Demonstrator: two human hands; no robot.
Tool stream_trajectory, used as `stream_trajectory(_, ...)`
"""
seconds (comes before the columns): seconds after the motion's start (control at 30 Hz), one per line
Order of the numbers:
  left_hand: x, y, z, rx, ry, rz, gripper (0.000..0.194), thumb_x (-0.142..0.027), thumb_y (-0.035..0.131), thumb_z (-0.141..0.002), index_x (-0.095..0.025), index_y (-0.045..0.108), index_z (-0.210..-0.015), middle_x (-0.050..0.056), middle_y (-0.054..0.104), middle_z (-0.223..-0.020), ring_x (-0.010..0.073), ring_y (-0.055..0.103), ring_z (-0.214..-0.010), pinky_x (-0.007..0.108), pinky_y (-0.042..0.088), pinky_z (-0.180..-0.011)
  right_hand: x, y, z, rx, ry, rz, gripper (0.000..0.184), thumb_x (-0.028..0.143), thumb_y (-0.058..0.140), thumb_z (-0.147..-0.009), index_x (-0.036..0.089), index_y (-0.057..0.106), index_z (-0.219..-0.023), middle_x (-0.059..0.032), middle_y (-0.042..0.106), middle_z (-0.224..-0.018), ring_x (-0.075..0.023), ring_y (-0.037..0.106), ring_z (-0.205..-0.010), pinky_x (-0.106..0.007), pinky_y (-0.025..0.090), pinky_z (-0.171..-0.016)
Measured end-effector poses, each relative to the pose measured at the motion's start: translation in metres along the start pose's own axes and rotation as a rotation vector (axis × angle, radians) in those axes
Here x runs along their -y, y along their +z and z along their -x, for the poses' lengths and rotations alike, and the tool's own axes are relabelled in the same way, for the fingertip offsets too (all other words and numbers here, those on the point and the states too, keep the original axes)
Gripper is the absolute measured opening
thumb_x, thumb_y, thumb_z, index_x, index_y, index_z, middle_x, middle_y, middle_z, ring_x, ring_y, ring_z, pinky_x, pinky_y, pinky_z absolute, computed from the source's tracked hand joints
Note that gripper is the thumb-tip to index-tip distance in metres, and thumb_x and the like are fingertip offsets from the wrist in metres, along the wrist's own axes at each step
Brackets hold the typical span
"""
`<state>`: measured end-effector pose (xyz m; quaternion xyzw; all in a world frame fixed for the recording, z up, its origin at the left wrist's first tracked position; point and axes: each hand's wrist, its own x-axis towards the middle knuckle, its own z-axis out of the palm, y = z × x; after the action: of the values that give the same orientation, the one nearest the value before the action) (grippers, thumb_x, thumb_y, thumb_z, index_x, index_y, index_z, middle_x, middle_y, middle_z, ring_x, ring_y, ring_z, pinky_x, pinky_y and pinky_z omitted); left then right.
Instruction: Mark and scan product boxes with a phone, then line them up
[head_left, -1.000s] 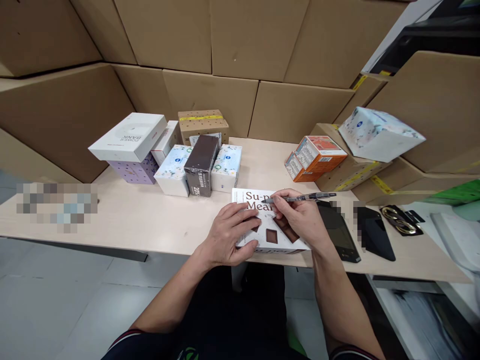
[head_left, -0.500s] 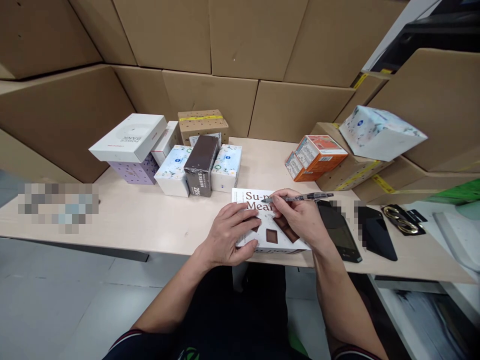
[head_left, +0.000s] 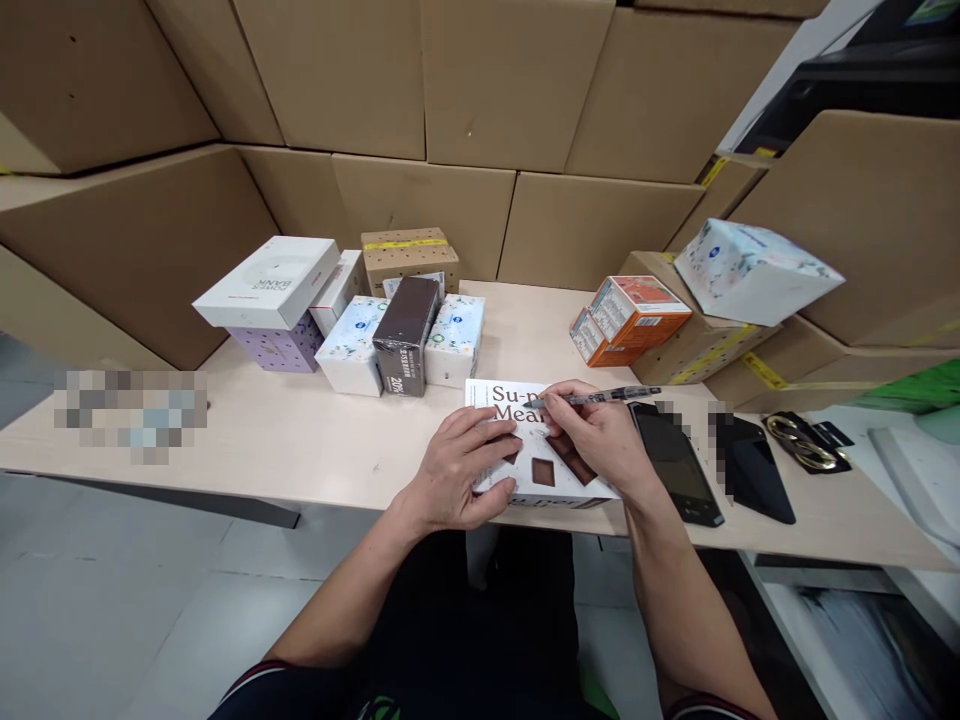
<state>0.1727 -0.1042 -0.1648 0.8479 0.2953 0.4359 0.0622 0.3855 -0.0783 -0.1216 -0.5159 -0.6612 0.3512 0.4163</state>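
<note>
In front of me at the table's near edge lies a white box (head_left: 525,478) printed with "Su-per Meal" lettering and brown chocolate squares. My left hand (head_left: 461,468) rests on its left part, palm down with the thumb and fingers apart. A pen (head_left: 604,397) is pinched in my right hand (head_left: 592,430), which lies on the box's right side. The pen's tip points left over the printed lettering; whether it touches the box I cannot tell.
Behind stand a dark brown box (head_left: 405,335), floral tissue packs (head_left: 352,345) and a power bank box (head_left: 270,280) on a purple box (head_left: 277,345). Orange boxes (head_left: 630,320) sit back right. Two dark phone-like devices (head_left: 679,465) lie to the right. Cardboard walls (head_left: 420,210) enclose the table.
The view has shifted slightly, so the background sits a little lower and the left-hand boxes further right. Both hands, the pen and the white box keep practically the same position.
</note>
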Motion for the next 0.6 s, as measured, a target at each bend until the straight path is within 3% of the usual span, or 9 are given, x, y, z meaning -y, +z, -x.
stream_trajectory(0.27,0.000,0.002,0.000,-0.021,0.023,-0.005,0.036,-0.034,0.059,-0.083,-0.020,0.069,-0.114,0.009,0.070,-0.120,0.0296,0.058,-0.121,0.050,0.047,-0.104,-0.002,0.002,-0.001,-0.027,-0.017,-0.065,0.028,0.044,0.059,-0.089,0.018,0.065,-0.085,0.0028,0.059,-0.063,-0.0096,0.055,-0.056,-0.021,0.046,-0.053)
stream_trajectory(0.33,0.000,0.002,0.000,-0.030,0.035,-0.011,0.035,-0.033,0.059,-0.083,-0.019,0.069,-0.114,0.009,0.071,-0.119,0.0295,0.059,-0.121,0.049,0.047,-0.103,-0.004,0.002,-0.001,-0.148,-0.031,-0.160,0.027,0.045,0.061,-0.088,0.018,0.065,-0.087,0.0020,0.062,-0.067,-0.0095,0.056,-0.057,-0.021,0.048,-0.054)
stream_trajectory(0.47,0.002,0.000,0.001,-0.031,0.048,-0.014,0.035,-0.030,0.059,-0.083,-0.019,0.068,-0.115,0.009,0.070,-0.120,0.0296,0.058,-0.122,0.050,0.048,-0.103,-0.021,-0.008,0.003,-0.510,-0.089,-0.281,0.027,0.045,0.056,-0.091,0.021,0.060,-0.102,0.0009,0.065,-0.077,-0.0104,0.057,-0.058,-0.024,0.050,-0.054)
stream_trajectory(0.53,0.005,-0.002,0.001,-0.016,0.045,-0.015,0.035,-0.029,0.058,-0.084,-0.020,0.068,-0.116,0.009,0.070,-0.121,0.0297,0.057,-0.124,0.050,0.048,-0.103,-0.035,-0.019,0.009,-0.587,-0.110,-0.102,0.028,0.043,0.053,-0.093,0.021,0.060,-0.111,-0.0014,0.067,-0.086,-0.0121,0.060,-0.064,-0.027,0.053,-0.060)
stream_trajectory(0.6,0.008,-0.004,0.002,-0.007,0.038,-0.021,0.034,-0.027,0.058,-0.084,-0.020,0.067,-0.117,0.009,0.069,-0.122,0.0294,0.056,-0.125,0.051,0.047,-0.105,-0.048,-0.032,0.018,-0.517,-0.132,0.248,0.030,0.035,0.049,-0.095,0.021,0.061,-0.119,-0.0068,0.069,-0.104,-0.0168,0.064,-0.082,-0.035,0.055,-0.076)
